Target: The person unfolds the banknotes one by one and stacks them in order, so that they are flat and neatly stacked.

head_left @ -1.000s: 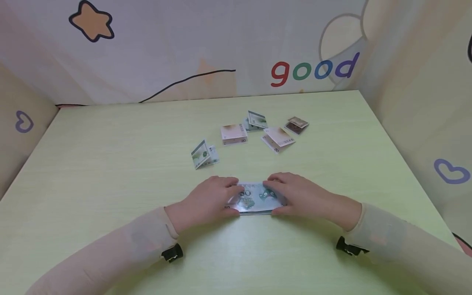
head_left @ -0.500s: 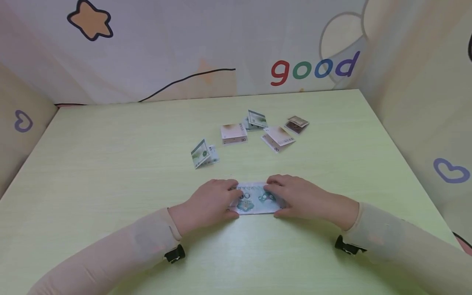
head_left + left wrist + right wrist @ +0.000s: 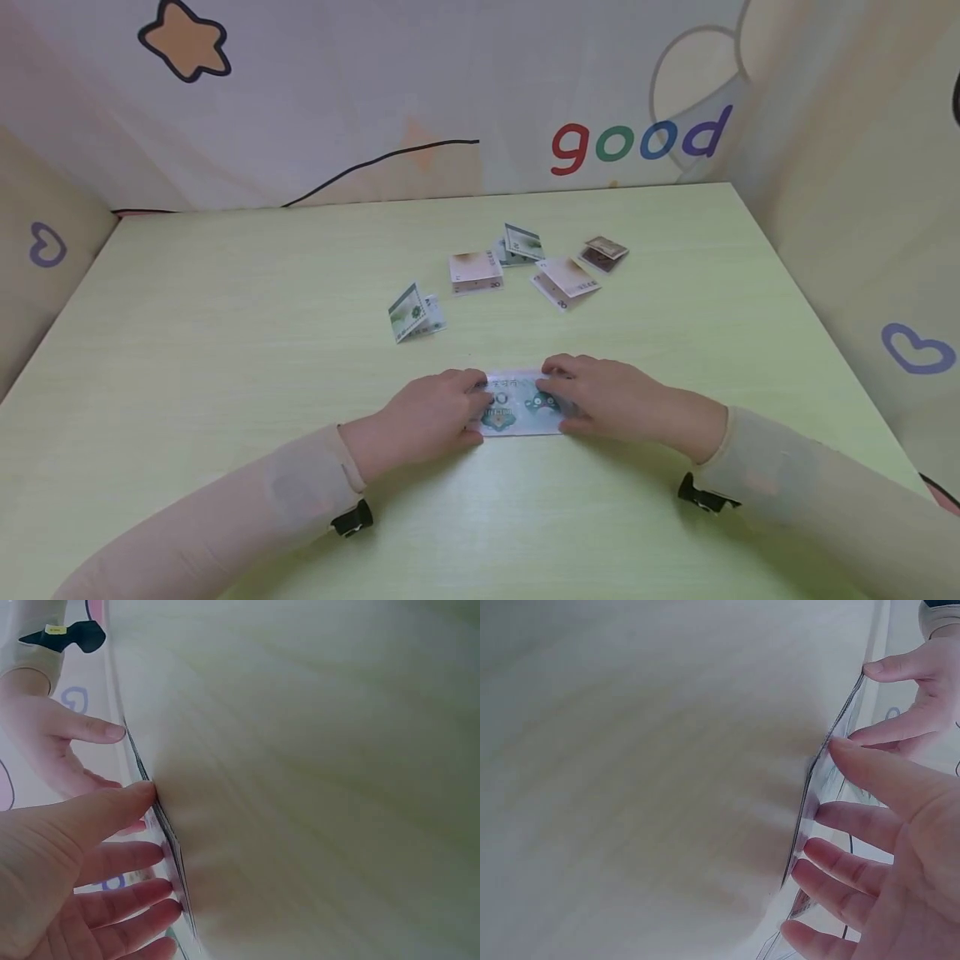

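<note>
A thin stack of banknotes (image 3: pixel 522 415), with a pale green 50 on top, lies flat on the table in front of me. My left hand (image 3: pixel 423 418) holds its left end, thumb at the near long edge and fingers over the top and far edge. On the right end my right hand (image 3: pixel 626 404) holds it the same way. Both wrist views show the layered edge of the stack (image 3: pixel 180 859), with the thumb and fingertips against it. Part of each end is hidden under the fingers.
Beyond the hands stand several folded banknotes: a green one (image 3: pixel 408 312) at left, a pinkish one (image 3: pixel 476 267), another green one (image 3: pixel 523 242), a second pinkish one (image 3: pixel 570 278) and a small brown one (image 3: pixel 606 248). Printed cloth walls (image 3: pixel 337 100) border the table (image 3: pixel 225 333).
The stack has settled flat on the table, its near side edge less visible than a second ago. Both hands have shifted only slightly; the folded notes have not moved.
</note>
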{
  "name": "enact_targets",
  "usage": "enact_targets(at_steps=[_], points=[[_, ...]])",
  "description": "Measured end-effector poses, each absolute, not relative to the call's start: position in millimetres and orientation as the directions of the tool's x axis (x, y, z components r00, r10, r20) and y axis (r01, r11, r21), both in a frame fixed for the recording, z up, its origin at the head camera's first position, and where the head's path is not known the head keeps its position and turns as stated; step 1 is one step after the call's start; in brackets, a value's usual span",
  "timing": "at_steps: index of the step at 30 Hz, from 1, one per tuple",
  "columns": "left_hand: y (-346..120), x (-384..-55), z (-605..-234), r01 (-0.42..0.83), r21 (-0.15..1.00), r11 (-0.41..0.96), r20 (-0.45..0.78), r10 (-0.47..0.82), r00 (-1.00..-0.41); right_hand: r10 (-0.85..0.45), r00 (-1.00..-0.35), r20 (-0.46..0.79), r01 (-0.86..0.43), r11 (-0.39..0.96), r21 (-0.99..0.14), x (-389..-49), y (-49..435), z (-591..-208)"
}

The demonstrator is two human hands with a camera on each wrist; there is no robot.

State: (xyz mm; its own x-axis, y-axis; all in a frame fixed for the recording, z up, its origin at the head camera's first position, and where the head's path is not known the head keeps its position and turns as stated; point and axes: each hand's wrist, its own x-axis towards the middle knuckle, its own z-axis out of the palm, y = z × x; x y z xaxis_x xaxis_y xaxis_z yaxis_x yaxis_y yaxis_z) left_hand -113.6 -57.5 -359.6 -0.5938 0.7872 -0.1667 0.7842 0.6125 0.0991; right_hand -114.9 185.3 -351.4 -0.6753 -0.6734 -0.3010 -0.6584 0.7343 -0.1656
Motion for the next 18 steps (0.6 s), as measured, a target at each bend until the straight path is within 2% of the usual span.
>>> enact_targets(at_steps=[6, 18], points=[[-66.3, -111.5, -361.6, 0.795, 0.101, 0.598, -0.138, 0.8, -0.584, -0.661, -0.678, -0.32, -0.652, 0.743, -0.152, -114.5, 183.6, -350.2], [-84.4, -113.5, -357.7, 0.848, 0.159, 0.506, -0.189, 0.858, -0.477, -0.669, -0.68, -0.3, -0.655, 0.738, -0.163, -114.2, 184.6, -350.4]])
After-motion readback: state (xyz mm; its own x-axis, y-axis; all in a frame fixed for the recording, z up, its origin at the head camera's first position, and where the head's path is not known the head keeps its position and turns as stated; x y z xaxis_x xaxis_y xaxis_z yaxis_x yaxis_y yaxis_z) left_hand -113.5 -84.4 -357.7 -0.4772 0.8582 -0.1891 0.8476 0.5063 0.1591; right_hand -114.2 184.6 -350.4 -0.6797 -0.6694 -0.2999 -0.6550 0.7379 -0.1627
